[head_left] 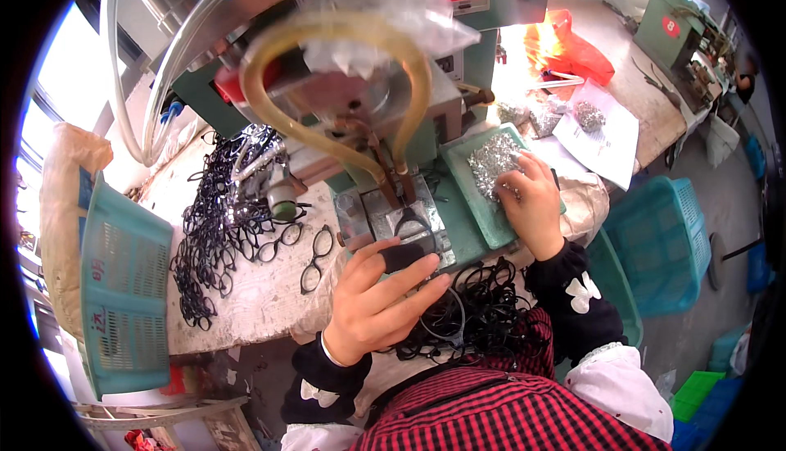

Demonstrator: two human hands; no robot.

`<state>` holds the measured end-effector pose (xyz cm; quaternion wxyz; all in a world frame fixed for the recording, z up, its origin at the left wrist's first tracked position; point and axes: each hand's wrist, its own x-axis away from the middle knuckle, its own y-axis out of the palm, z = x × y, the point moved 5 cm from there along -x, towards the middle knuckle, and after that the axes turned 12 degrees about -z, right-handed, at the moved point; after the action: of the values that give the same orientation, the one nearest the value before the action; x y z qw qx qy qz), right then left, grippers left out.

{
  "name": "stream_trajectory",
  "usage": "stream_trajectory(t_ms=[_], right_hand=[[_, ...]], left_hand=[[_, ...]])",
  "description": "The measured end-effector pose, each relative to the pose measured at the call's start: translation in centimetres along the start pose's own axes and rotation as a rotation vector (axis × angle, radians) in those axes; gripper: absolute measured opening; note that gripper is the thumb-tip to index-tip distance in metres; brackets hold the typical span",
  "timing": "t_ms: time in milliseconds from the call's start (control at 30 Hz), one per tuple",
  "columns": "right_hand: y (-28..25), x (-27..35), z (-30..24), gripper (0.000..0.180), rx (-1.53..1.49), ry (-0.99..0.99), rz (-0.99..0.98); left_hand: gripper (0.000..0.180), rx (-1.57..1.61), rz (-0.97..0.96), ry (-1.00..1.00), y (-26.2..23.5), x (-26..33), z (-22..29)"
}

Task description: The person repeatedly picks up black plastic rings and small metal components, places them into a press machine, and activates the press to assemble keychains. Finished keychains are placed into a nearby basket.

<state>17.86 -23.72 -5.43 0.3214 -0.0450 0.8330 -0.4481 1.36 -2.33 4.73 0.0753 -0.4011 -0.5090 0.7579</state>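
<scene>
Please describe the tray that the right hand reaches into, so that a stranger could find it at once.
Start at the green machine with the curved yellowish hose. Just right of its base lies a shallow green tray, where the right hand rests. Only this tray holds a heap of small silvery metal parts.

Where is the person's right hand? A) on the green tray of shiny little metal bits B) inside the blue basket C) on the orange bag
A: the right hand rests on the green tray, fingers in the shiny metal bits.
</scene>
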Motion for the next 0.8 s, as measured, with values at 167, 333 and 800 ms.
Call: stream_trajectory(t_ms=[167,333,800], right_hand=[[2.6,-3.9,-1.8,0.006,-0.004,-0.113,0.032],[4.3,-4.7,-1.7,0.009,0.166,0.044,-0.1],[3.5,-1.3,0.2,0.014,-1.291,0.375,0.197]], left_hand=[[0.041,-0.01,0.044,0.038,0.5,0.1,0.0],[0.04,-0.173,0.034,-0.086,-0.8,3.2,1.5],[0.032,-0.015,0.014,-1.081,-0.5,15.2,-10.6]])
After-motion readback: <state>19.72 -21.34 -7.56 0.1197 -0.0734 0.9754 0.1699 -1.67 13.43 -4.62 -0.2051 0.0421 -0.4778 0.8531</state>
